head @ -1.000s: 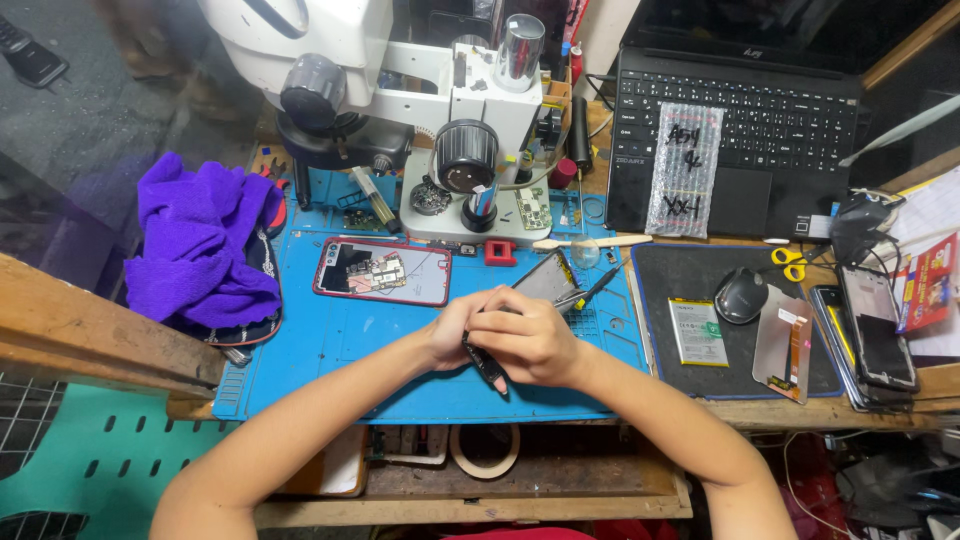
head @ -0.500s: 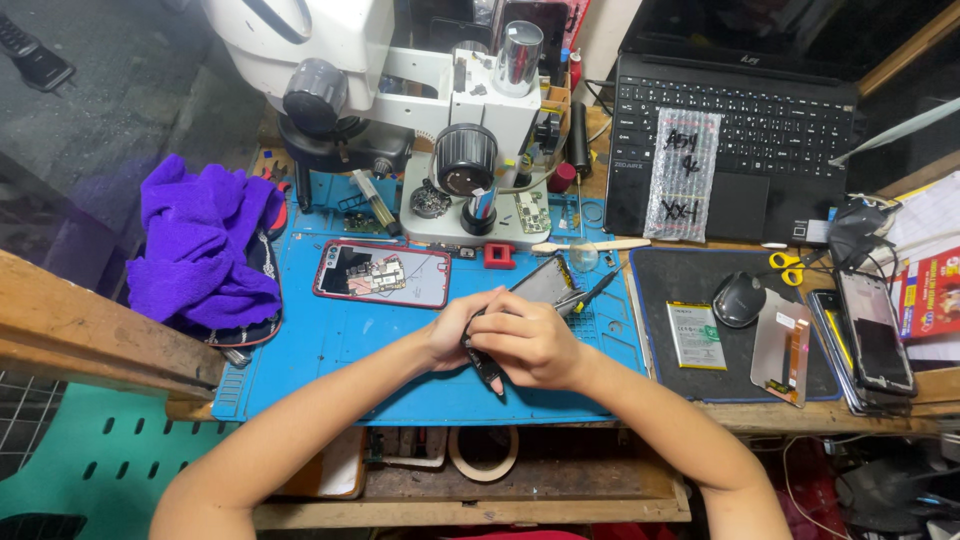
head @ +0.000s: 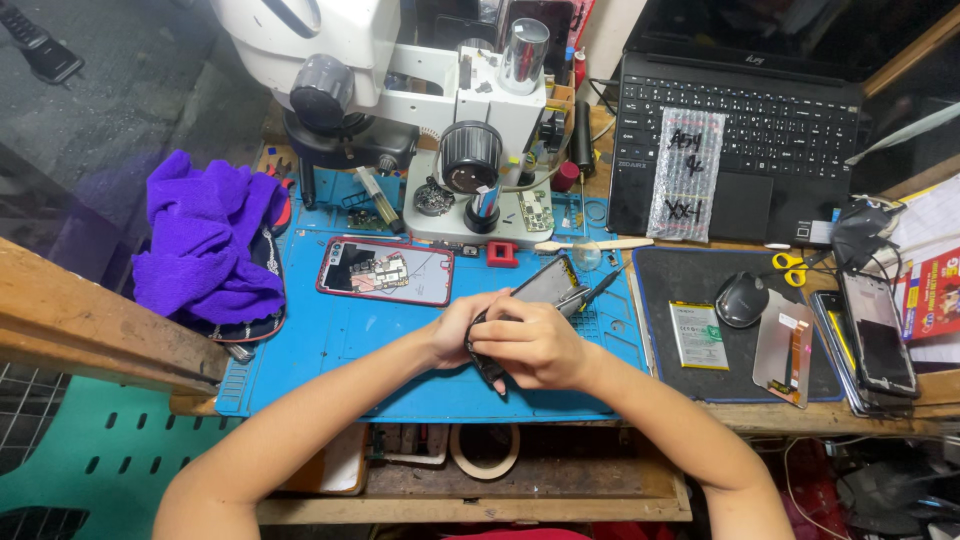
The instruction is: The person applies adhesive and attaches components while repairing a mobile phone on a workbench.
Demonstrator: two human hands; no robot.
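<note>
Two bare hands meet over the middle of a blue work mat on a cluttered wooden counter, both closed around one dark phone. The left hand curls round the phone's near end from the left. The right hand covers it from above and the right, fingers bent tight over the edge.

Compared with the views from a second and half a second ago, almost nothing has shifted: the hands sit in the same spot on the mat, in the same clasp, and the phone keeps its tilt. That steadiness suggests slow, careful pressing or prying at the phone's edge rather than any change of grip or tool.

The phone's long axis runs diagonally, from the near left, where a dark corner pokes out below the right hand, up to the far right, where its grey end points towards the laptop. A thin dark tool lies just beyond that far end, along much the same slant.

Around the hands: an opened red phone with its circuit boards bare lies on the mat to the left, a purple cloth further left, a white microscope behind, and a black pad to the right bearing a mouse and a flat battery.
</note>
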